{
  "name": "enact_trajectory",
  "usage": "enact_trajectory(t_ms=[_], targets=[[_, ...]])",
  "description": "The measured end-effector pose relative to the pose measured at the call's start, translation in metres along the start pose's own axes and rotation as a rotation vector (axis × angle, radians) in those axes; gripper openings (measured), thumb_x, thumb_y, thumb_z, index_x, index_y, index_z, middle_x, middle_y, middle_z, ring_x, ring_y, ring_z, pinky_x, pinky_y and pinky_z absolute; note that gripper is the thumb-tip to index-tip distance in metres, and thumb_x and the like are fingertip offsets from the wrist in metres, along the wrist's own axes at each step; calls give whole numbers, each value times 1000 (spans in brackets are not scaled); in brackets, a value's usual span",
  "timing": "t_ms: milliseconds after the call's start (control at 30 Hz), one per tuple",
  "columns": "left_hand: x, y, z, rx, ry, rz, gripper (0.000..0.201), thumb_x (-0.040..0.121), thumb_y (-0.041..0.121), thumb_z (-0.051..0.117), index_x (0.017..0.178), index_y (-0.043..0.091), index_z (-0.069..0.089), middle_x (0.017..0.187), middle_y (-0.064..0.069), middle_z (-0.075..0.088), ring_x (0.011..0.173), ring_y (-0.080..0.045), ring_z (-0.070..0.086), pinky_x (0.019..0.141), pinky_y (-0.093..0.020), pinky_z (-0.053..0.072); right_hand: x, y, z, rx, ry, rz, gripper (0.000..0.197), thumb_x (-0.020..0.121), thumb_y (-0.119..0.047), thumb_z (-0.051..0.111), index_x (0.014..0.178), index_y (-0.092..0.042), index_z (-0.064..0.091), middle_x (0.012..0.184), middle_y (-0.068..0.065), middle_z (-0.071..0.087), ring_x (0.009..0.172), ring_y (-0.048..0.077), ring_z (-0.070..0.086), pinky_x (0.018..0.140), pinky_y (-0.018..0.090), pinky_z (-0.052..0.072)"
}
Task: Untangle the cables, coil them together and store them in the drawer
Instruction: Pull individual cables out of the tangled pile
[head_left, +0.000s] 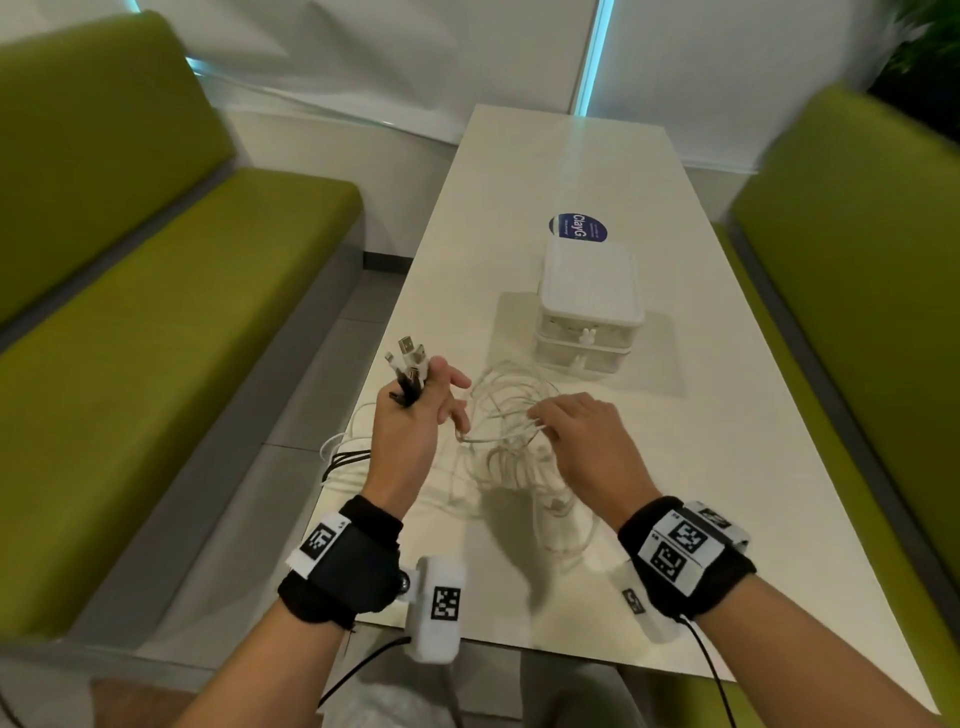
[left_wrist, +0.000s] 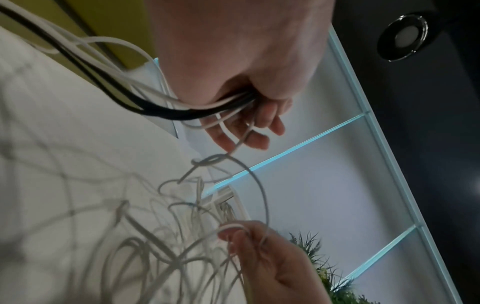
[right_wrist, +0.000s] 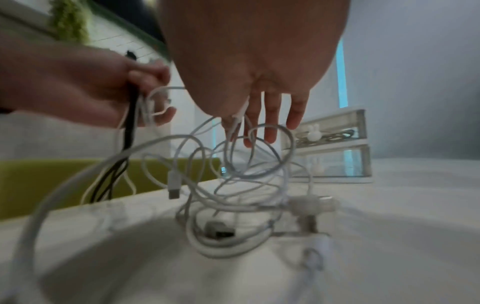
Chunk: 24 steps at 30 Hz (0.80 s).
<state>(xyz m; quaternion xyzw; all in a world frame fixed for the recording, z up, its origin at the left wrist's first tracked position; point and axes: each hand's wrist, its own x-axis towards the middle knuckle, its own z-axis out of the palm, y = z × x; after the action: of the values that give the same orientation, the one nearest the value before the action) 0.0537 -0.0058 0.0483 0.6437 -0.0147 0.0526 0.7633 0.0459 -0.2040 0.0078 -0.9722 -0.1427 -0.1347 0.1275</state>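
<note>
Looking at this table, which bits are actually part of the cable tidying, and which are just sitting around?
Part of the job:
- bunch of cable ends, gripped by the left hand
- white cable tangle, one strand pinched by the right hand
- drawer unit, both drawers closed

Just there:
- blue sticker on the table
- green benches
- plant

The left hand (head_left: 410, 421) is raised, thumb and forefinger clamped on a bundle of cable ends (head_left: 408, 366), other fingers loosely spread. The right hand (head_left: 582, 441) reaches forward palm down, fingertips pinching a white cable (head_left: 498, 436).
</note>
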Motion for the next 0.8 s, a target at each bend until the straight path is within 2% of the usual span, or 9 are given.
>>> enact_trajectory(t_ms=[100,200,267,367,467,533,600,700,800], targets=[[-3,-2,1,1,13,4,39,101,34,46,75,11,63,46,2,35,47,-14,46,79,-40,57,2,9,-7,-48,-75,55,29,95,-25,46,119,-25,64,124,-2,64,115,26,55,89,42,39],[-5,-4,6,14,12,-40,40,97,41,47,75,12,63,49,-4,31,55,-24,46,67,-26,55,-1,7,-9,-98,-332,115,37,102,-31,42,138,-30,48,146,-3,45,135,23,36,105,42,29],[-6,-5,8,24,2,-61,41,94,44,48,76,11,63,50,-4,33,58,-25,47,64,-22,53,-5,-1,-14,51,-324,91,45,96,-26,49,140,-30,46,150,-4,40,138,20,31,108,40,26],[-7,-9,10,-8,-2,-76,38,98,37,48,78,7,62,47,5,36,50,-12,42,71,-36,58,-6,-23,-27,356,-64,-3,41,79,-30,49,116,-21,65,135,-3,54,129,15,42,105,32,30],[-6,-11,9,-45,7,-86,37,99,35,48,79,7,62,49,7,37,50,-9,42,71,-36,58,-6,-49,-31,466,109,-36,19,88,-26,53,96,-16,66,107,-4,64,106,11,54,93,26,41],[-6,-11,8,-49,25,-86,36,99,35,48,76,11,62,51,6,37,52,-10,43,62,-26,52,-7,-64,-26,462,117,-33,12,94,-22,54,95,-16,65,95,-4,63,91,13,56,80,28,45],[-5,-12,7,-78,57,-104,36,100,33,48,74,12,63,54,2,39,54,-11,45,60,-22,47,-7,-72,-15,419,94,-14,13,96,-21,53,98,-16,65,94,-3,59,82,17,56,73,30,45],[-5,-14,7,-98,80,-106,36,102,30,46,77,10,62,57,-3,43,54,-12,49,65,-24,52,-3,-71,-5,348,45,33,11,94,-17,55,95,-15,66,87,0,61,76,21,57,72,37,45],[-5,-13,7,-94,81,-89,36,102,32,45,81,9,62,54,0,43,52,-15,47,74,-33,57,-4,-61,-7,256,-65,-20,12,90,-14,53,86,-14,64,77,1,60,71,24,56,71,41,45]])
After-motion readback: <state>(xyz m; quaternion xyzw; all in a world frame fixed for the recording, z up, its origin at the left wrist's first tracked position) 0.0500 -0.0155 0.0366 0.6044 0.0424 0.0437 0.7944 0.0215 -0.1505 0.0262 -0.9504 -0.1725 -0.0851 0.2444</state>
